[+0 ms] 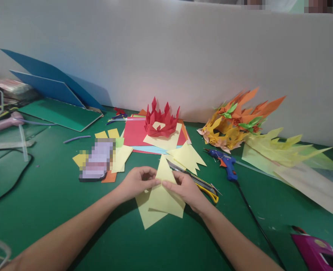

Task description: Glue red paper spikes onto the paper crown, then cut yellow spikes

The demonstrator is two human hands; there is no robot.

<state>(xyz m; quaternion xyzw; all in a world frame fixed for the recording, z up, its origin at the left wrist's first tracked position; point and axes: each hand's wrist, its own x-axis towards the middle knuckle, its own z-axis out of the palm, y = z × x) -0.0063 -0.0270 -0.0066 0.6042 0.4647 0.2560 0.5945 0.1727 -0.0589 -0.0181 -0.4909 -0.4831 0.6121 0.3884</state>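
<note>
A pale yellow sheet of paper (168,199), folded to a point at its far end, is held between my two hands. My left hand (139,183) pinches its left edge, thumb on top. My right hand (183,188) grips the right edge the same way, the thumb tips almost meeting. Beneath it another pale yellow sheet (146,216) lies on the green table. Just beyond my right hand are a yellow-handled cutter knife (208,188), partly hidden, and several folded pale yellow pieces (190,155).
A red paper crown (162,122) stands on coloured sheets at the back. To the right are a yellow-orange paper crown (225,133) and a blue glue gun (228,165) with a black cord. A blurred phone (97,158), blue boards (50,84) and a pink glue gun (6,122) are leftward.
</note>
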